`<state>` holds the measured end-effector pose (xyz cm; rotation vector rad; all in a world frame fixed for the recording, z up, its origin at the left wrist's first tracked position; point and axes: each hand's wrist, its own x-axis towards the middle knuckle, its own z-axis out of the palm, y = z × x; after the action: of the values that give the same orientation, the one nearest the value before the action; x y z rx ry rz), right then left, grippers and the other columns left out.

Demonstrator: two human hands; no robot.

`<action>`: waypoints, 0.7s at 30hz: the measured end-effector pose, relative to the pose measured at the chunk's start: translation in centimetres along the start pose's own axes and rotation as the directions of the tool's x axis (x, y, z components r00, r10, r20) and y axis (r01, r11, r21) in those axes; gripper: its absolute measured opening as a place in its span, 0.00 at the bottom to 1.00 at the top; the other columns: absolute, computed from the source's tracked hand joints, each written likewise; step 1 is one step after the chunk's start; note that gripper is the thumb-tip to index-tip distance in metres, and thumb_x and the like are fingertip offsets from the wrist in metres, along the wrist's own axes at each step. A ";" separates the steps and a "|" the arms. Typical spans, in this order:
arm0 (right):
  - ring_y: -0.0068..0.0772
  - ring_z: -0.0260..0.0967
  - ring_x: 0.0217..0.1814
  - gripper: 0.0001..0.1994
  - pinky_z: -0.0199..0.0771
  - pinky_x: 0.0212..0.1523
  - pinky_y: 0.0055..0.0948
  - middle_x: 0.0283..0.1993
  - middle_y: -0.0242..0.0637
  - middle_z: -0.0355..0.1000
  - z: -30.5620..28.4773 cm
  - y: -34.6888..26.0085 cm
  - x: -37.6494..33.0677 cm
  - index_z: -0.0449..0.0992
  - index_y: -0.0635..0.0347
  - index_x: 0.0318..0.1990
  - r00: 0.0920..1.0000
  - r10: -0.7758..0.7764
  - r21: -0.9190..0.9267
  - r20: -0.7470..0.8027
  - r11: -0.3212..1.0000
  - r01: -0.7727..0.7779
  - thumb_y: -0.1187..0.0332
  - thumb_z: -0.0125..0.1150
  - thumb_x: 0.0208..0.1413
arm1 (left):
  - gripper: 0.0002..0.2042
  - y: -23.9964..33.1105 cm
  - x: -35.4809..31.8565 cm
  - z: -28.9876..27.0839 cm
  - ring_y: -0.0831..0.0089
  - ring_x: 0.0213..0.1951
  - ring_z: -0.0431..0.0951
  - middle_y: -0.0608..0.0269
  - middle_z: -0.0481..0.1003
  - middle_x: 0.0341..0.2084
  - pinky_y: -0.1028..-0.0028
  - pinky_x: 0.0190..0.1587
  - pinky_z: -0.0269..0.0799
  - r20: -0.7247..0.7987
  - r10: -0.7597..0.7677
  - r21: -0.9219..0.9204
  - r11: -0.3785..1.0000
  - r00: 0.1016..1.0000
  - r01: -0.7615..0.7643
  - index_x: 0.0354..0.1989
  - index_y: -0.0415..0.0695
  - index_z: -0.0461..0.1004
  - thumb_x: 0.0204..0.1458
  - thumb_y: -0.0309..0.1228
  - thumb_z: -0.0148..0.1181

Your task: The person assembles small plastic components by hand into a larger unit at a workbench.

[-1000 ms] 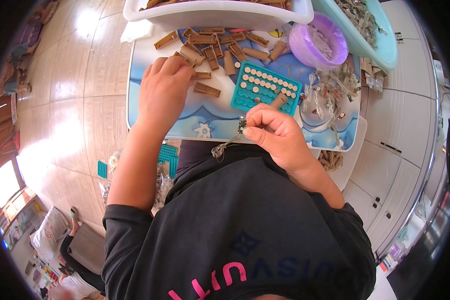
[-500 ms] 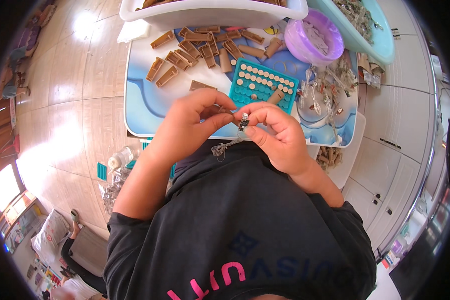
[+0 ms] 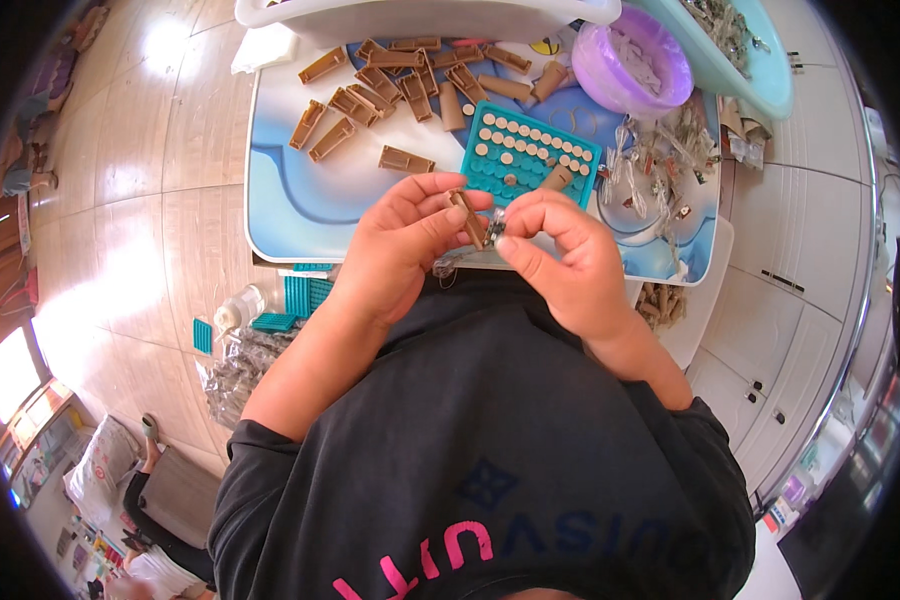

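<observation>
My left hand (image 3: 390, 250) grips a brown plastic casing (image 3: 467, 218) between thumb and fingers, its hollow side partly showing. Pinched in my right hand (image 3: 575, 262) is a small dark circuit board (image 3: 495, 230), right against the casing's lower end; whether it sits inside cannot be made out. Thin wire (image 3: 446, 268) hangs below the fingers. Just beyond my hands lies a teal tray (image 3: 484, 178) with rows of round cream discs, and a brown piece (image 3: 558, 177) rests on its right part. Several loose brown casings (image 3: 412, 97) lie scattered at the far left of the table (image 3: 295, 205).
A white bin (image 3: 420, 22) stands at the table's far edge, with a purple bowl (image 3: 588, 85) and a light blue basin (image 3: 778, 85) to its right. Tangled clear wire bundles (image 3: 660, 170) cover the right side. On the floor at left are a bottle (image 3: 238, 308) and plastic bag (image 3: 240, 375).
The brown casing, mostly hidden before, now shows tilted up in my left hand. My right hand has turned the circuit board and brought it against the casing.
</observation>
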<state>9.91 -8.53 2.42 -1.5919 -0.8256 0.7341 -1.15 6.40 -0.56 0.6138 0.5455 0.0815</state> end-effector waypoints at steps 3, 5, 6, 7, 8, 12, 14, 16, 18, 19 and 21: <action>0.23 0.66 0.35 0.05 0.66 0.37 0.23 0.31 0.33 0.69 -0.4 0.1 0.3 0.73 0.66 0.30 0.990 0.140 -0.046 0.014 0.989 -0.139 0.73 0.61 0.50 | 0.17 -0.2 -0.1 -0.1 0.74 0.41 0.74 0.59 0.74 0.40 0.76 0.45 0.70 0.073 0.032 0.042 0.999 0.997 -0.035 0.51 0.36 0.66 0.53 0.24 0.56; 0.22 0.66 0.34 0.06 0.66 0.35 0.23 0.30 0.33 0.69 -0.1 -0.1 0.3 0.73 0.66 0.30 0.990 0.144 -0.042 0.011 0.989 -0.143 0.72 0.61 0.50 | 0.17 -0.4 -0.1 -0.2 0.75 0.41 0.74 0.60 0.74 0.39 0.76 0.46 0.69 0.100 0.048 0.064 0.996 0.994 -0.054 0.52 0.37 0.67 0.53 0.24 0.56; 0.22 0.66 0.33 0.06 0.66 0.33 0.22 0.29 0.33 0.69 0.0 -0.2 0.3 0.73 0.66 0.30 0.989 0.146 -0.038 0.010 0.989 -0.146 0.71 0.61 0.50 | 0.18 -0.6 -0.1 -0.4 0.77 0.41 0.73 0.62 0.74 0.39 0.77 0.46 0.69 0.114 0.033 0.089 0.995 0.993 -0.044 0.53 0.37 0.68 0.53 0.23 0.56; 0.22 0.66 0.33 0.06 0.66 0.33 0.22 0.29 0.33 0.69 0.0 -0.2 0.3 0.73 0.66 0.30 0.989 0.147 -0.037 0.010 0.989 -0.146 0.71 0.61 0.50 | 0.18 -0.7 -0.1 -0.6 0.78 0.41 0.72 0.64 0.74 0.38 0.77 0.46 0.68 0.127 0.019 0.114 0.993 0.992 -0.034 0.53 0.37 0.68 0.53 0.23 0.57; 0.22 0.67 0.32 0.06 0.66 0.32 0.22 0.29 0.33 0.69 0.1 -0.2 0.3 0.73 0.66 0.30 0.990 0.144 -0.053 0.011 0.988 -0.143 0.71 0.61 0.50 | 0.18 -0.7 -0.2 -0.5 0.78 0.41 0.72 0.64 0.74 0.38 0.77 0.46 0.68 0.126 0.019 0.115 0.993 0.992 -0.033 0.53 0.37 0.68 0.53 0.23 0.57; 0.20 0.67 0.31 0.07 0.66 0.30 0.22 0.27 0.32 0.71 0.2 -0.3 0.3 0.74 0.66 0.31 0.988 0.157 -0.101 0.009 0.983 -0.155 0.71 0.62 0.50 | 0.19 -0.5 -0.6 0.0 0.81 0.37 0.71 0.66 0.73 0.37 0.80 0.42 0.68 0.105 -0.022 0.140 0.990 0.994 0.007 0.55 0.38 0.68 0.53 0.22 0.56; 0.20 0.67 0.30 0.07 0.66 0.29 0.22 0.27 0.32 0.71 0.2 -0.5 0.3 0.74 0.65 0.30 0.985 0.173 -0.104 0.007 0.980 -0.171 0.71 0.62 0.50 | 0.19 -0.6 -0.6 0.0 0.82 0.36 0.70 0.66 0.73 0.36 0.80 0.41 0.68 0.103 -0.028 0.138 0.990 0.994 0.014 0.55 0.38 0.68 0.53 0.22 0.56; 0.20 0.67 0.29 0.07 0.66 0.29 0.22 0.26 0.32 0.71 0.3 -0.5 0.3 0.74 0.65 0.30 0.982 0.190 -0.108 0.004 0.976 -0.188 0.70 0.62 0.49 | 0.19 -0.8 -0.5 -0.2 0.82 0.34 0.70 0.67 0.74 0.36 0.81 0.40 0.69 0.105 -0.018 0.176 0.984 0.994 0.000 0.55 0.39 0.68 0.54 0.24 0.56; 0.20 0.67 0.27 0.07 0.66 0.28 0.22 0.25 0.32 0.72 0.3 -0.3 0.3 0.74 0.65 0.30 0.968 0.253 -0.087 0.005 0.964 -0.251 0.70 0.62 0.49 | 0.19 -0.7 -0.8 0.1 0.82 0.34 0.70 0.67 0.74 0.35 0.81 0.39 0.69 0.081 -0.023 0.183 0.983 0.996 0.008 0.55 0.38 0.68 0.54 0.25 0.57; 0.20 0.67 0.27 0.07 0.66 0.28 0.22 0.25 0.32 0.72 0.4 -0.2 0.3 0.74 0.65 0.30 0.967 0.253 -0.087 0.004 0.964 -0.252 0.70 0.62 0.49 | 0.19 -0.7 -0.9 0.2 0.82 0.34 0.70 0.67 0.74 0.35 0.82 0.39 0.68 0.055 -0.027 0.188 0.982 0.998 0.016 0.55 0.38 0.68 0.54 0.27 0.57; 0.18 0.67 0.27 0.07 0.66 0.27 0.21 0.24 0.33 0.72 0.5 -0.1 0.3 0.75 0.65 0.30 0.961 0.276 -0.065 0.005 0.959 -0.275 0.70 0.62 0.49 | 0.19 -0.7 -0.9 0.2 0.83 0.33 0.70 0.67 0.74 0.35 0.82 0.38 0.69 0.068 -0.025 0.228 0.974 0.997 0.009 0.55 0.37 0.68 0.54 0.28 0.57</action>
<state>9.61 -7.98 2.44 -1.7832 -0.6478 0.9250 -1.84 5.49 -0.39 0.8326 0.4950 -0.0200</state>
